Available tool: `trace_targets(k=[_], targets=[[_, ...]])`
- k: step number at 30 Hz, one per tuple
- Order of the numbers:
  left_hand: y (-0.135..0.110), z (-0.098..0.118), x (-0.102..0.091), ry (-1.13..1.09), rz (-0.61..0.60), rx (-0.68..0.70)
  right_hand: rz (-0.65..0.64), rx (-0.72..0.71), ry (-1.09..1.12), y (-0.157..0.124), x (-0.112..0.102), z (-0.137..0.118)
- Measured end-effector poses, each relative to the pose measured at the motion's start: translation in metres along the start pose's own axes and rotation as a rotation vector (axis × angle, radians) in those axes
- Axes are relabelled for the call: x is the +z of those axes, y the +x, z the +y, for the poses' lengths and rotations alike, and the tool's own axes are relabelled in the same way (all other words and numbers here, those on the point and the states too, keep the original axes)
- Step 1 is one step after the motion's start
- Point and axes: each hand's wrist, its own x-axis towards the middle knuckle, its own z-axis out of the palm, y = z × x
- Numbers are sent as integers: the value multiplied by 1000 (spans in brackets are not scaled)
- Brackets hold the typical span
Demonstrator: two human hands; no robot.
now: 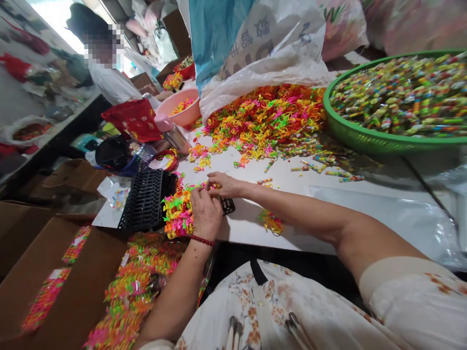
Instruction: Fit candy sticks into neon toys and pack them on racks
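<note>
My left hand (207, 211), with a dark red bead bracelet (202, 240) at its wrist, lies over a black plastic rack (228, 206) filled with bright small plastic pieces (178, 214) in pink, yellow, green and orange. From the right, my right hand (225, 185) reaches in, its bent fingers meeting those of the left above the rack. Both hands are closed at the fingertips; what they pinch there is hidden. A stack of black racks (142, 198) stands just left of the filled one. By my right forearm lies a loose clump of yellow and green pieces (272, 222).
Behind my hands a big heap of plastic pieces (270, 116) spills from a white sack (262, 43). A green basket (394, 138) of candy tubes stands at right. A flask (173, 131) and pink bowl (166, 107) are beyond; cartons (69, 282) at left; another person (113, 82) farther back.
</note>
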Motion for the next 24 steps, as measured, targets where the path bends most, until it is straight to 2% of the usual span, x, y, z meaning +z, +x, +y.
trace_targets(k=[2,5,8,10,13,16,18,20,24], targets=[[0,-2,2,-4,-17,-8,58,1,-33,-4,-4,-4],[0,-6,0,-31,-12,53,194,-49,-68,-30,-30,-7],[0,-14,-9,-80,27,160,350,5,-153,-87,-64,-12],[0,-22,-17,-97,12,264,336,167,-280,-137,-74,-17],[0,-38,-27,-111,-73,447,226,338,-490,-202,-59,-19],[0,-53,-30,-98,-152,578,218,384,-672,-234,-22,-14],[0,-58,-28,-58,-212,616,250,359,-785,-236,-1,-9],[0,-57,-25,3,-270,622,252,321,-840,-230,10,-4],[0,-52,-21,104,-304,617,235,299,-782,-217,9,0]])
